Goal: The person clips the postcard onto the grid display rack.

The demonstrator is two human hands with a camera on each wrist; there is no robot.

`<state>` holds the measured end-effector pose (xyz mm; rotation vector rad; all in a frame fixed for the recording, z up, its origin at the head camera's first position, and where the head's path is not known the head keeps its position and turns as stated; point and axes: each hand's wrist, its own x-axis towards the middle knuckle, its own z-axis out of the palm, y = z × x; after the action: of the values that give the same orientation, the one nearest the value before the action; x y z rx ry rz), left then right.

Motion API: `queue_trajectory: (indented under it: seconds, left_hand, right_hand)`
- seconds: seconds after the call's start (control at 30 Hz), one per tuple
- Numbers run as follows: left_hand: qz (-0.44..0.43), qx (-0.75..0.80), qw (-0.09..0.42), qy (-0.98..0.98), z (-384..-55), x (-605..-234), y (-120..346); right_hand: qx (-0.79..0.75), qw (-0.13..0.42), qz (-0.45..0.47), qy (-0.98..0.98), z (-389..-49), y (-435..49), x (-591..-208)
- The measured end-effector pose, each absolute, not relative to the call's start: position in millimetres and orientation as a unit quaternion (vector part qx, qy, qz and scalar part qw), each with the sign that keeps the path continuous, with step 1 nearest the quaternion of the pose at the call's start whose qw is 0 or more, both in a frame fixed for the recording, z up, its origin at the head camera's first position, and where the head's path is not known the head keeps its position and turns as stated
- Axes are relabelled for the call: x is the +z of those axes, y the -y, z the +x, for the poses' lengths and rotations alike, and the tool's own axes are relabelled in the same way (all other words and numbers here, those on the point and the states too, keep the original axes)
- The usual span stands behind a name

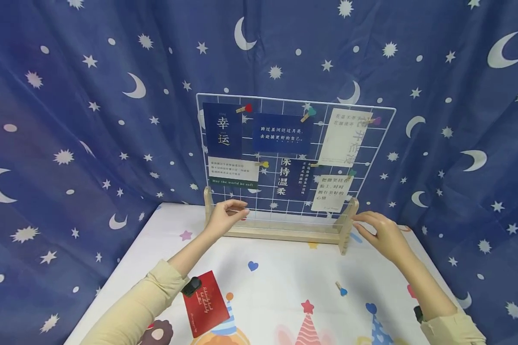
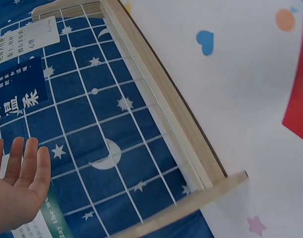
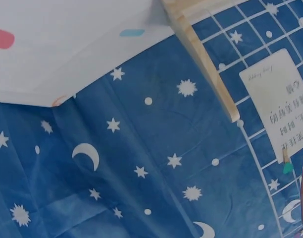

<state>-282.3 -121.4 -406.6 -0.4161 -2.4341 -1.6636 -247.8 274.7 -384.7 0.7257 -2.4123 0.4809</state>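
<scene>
A white wire grid (image 1: 287, 206) stands upright in a wooden base (image 1: 280, 234), with several cards clipped on by small heart-topped clothespins. Among them are a dark blue card (image 1: 223, 130), a white card with a green band (image 1: 234, 171) and a white card (image 1: 331, 192) at the lower right. My left hand (image 1: 226, 218) hovers before the grid's lower left, fingers loosely bent, nothing held; the left wrist view shows its fingers (image 2: 27, 163) relaxed. At the base's right end my right hand (image 1: 382, 235) is raised with loose, bare fingers; only a sliver of it shows in the right wrist view.
A red card (image 1: 206, 304) lies on the table under my left forearm. Farther right on the tablecloth (image 1: 280, 282) is a clothespin with a blue heart (image 1: 341, 289). A blue curtain (image 1: 112, 120) with moons and stars hangs close behind the grid and along both sides.
</scene>
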Motion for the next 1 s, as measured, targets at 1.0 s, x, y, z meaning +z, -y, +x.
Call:
queue_trajectory:
  seconds: [1.0]
  left_hand:
    - [-0.028, -0.447, 0.143, 0.882, -197, -470, 218]
  right_hand:
    - [0.203, 0.331, 0.252, 0.886, -180, -278, -455]
